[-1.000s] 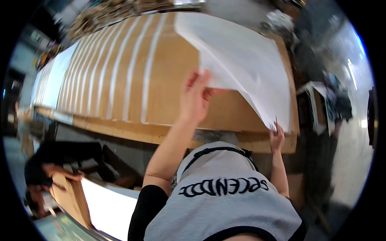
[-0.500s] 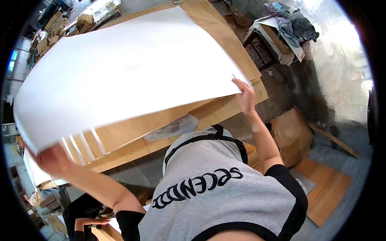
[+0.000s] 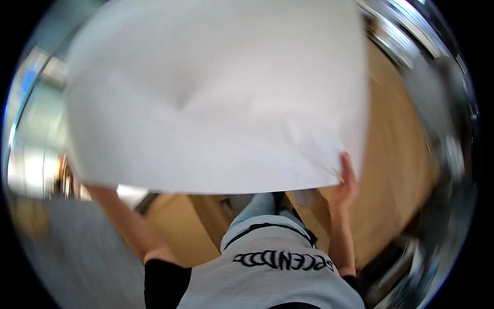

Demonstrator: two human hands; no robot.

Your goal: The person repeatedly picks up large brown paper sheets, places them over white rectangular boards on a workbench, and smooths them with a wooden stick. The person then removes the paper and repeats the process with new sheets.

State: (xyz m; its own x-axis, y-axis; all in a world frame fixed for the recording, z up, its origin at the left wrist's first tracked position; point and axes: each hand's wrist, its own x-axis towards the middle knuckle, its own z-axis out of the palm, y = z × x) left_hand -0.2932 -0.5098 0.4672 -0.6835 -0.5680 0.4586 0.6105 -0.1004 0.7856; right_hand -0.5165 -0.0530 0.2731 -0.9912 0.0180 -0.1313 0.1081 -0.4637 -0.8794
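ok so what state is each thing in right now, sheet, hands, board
white sheet: lifted, spread wide, slightly creased, blurred
right hand: gripping the sheet's lower right corner
left hand: hidden behind the sheet, only the forearm shows
brown board: lying flat, partly covered by the sheet

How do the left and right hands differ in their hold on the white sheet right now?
The right hand shows plainly at the sheet's lower right corner, fingers up along its edge; the left hand is hidden behind the sheet, only its forearm showing. The right forearm rises nearly upright; the left slants out to the lower left edge. Both reach up to the same sheet.
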